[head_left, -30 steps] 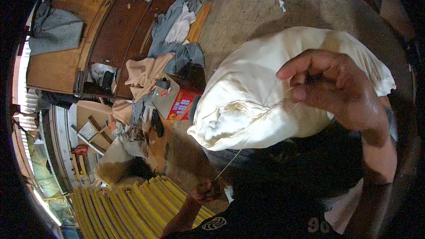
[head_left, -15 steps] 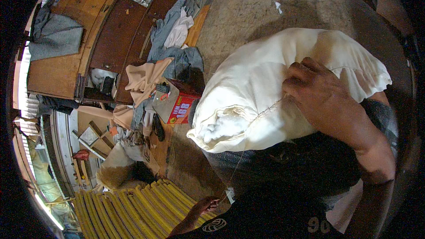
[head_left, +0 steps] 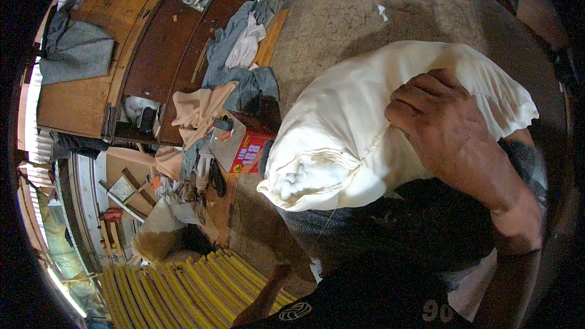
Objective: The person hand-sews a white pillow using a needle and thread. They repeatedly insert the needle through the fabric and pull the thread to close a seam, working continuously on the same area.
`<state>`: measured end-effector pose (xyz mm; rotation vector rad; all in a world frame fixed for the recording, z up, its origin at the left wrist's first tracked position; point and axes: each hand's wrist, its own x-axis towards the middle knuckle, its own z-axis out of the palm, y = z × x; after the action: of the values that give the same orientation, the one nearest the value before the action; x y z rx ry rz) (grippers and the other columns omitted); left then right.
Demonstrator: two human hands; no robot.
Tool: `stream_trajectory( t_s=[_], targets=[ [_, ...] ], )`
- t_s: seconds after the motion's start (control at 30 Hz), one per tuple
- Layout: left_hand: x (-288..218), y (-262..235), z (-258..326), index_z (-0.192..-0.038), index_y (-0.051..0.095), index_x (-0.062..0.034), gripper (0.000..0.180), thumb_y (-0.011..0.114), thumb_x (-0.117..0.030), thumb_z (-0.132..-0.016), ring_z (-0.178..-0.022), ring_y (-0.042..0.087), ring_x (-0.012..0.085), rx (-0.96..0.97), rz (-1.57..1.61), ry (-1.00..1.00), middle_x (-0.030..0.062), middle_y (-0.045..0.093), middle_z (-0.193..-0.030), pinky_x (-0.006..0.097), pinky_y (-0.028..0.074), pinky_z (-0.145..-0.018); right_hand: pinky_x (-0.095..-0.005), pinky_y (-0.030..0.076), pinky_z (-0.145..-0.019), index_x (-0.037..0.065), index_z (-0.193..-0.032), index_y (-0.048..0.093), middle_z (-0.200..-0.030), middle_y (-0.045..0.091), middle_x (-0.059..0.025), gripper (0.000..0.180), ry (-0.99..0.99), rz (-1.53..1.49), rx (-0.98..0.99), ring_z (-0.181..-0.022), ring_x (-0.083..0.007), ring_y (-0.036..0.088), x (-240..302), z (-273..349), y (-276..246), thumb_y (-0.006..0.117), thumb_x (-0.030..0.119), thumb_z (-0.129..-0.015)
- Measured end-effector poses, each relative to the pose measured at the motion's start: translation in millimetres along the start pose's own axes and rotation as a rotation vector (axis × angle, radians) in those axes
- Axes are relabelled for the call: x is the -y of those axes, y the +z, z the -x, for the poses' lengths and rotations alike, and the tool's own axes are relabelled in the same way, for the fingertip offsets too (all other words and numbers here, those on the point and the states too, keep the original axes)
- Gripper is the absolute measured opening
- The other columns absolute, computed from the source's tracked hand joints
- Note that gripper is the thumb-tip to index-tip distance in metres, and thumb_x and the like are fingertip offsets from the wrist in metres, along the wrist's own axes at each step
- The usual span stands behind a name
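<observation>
A stuffed cream-white cushion (head_left: pixel 329 109) lies across my lap. White filling (head_left: pixel 317 173) shows through the open end at its left. From that opening a stitched seam runs toward my right hand (head_left: pixel 436 106), whose fingers are curled closed on the cushion's cloth near the seam. A thin thread (head_left: pixel 329 222) hangs from the cushion's lower edge toward my left side. Low in the picture my left hand (head_left: pixel 281 270) is dark and smeared, apart from the cushion; its fingers cannot be made out.
A red box (head_left: pixel 247 152) with small tools on top stands left of the cushion. Beyond lie grey-blue cloths (head_left: pixel 259 85) and peach cloth (head_left: pixel 198 109). Yellow slats (head_left: pixel 183 289) are at lower left, wooden cabinets (head_left: pixel 161 55) at upper left. A white scrap (head_left: pixel 382 12) lies on the floor.
My left hand has shifted slightly up and left and blurred into shadow. The thread near it now shows less clearly. My right hand's knuckles have turned a little while staying on the cushion.
</observation>
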<state>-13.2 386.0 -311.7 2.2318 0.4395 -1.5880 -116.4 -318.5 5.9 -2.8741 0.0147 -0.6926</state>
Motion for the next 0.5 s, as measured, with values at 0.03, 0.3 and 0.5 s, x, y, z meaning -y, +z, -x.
stream_trajectory(
  t_s=[0.03, 0.3, 0.5],
  targets=[
    [-9, 0, -7, -0.125, 0.064, -0.0079, 0.042, 0.066, -0.040, -0.098, -0.070, 0.058, 0.0156, -0.001, -0.103, 0.025, 0.0068, 0.066, -0.091, 0.033, 0.044, -0.057, -0.0439, 0.049, -0.097, 0.006, -0.095, 0.066, -0.099, 0.067, -0.0095, 0.017, 0.009, 0.003, 0.014, -0.102, -0.0300, 0.065, 0, 1, -2, 0.062, 0.011, -0.079],
    [-107, -7, 60, -0.132, 0.061, -0.0065, 0.049, 0.059, -0.044, -0.101, -0.080, 0.064, 0.0196, -0.104, -0.777, 0.183, 0.0110, 0.070, -0.101, 0.038, 0.049, -0.067, -0.0434, 0.049, -0.097, 0.006, -0.096, 0.066, -0.100, 0.067, -0.0115, 0.014, 0.097, 0.125, 0.131, -0.101, -0.0322, 0.064, -22, 7, 13, 0.065, 0.014, -0.084],
    [-260, 8, 238, -0.137, 0.059, -0.0055, 0.054, 0.054, -0.047, -0.104, -0.087, 0.068, 0.0227, -0.165, -0.500, 0.529, 0.0141, 0.073, -0.108, 0.041, 0.053, -0.074, -0.0443, 0.051, -0.094, 0.002, -0.094, 0.068, -0.101, 0.068, -0.0137, 0.015, 0.062, -0.062, 0.032, -0.101, -0.0346, 0.065, -25, 0, -1, 0.070, 0.013, -0.085]
  ],
)
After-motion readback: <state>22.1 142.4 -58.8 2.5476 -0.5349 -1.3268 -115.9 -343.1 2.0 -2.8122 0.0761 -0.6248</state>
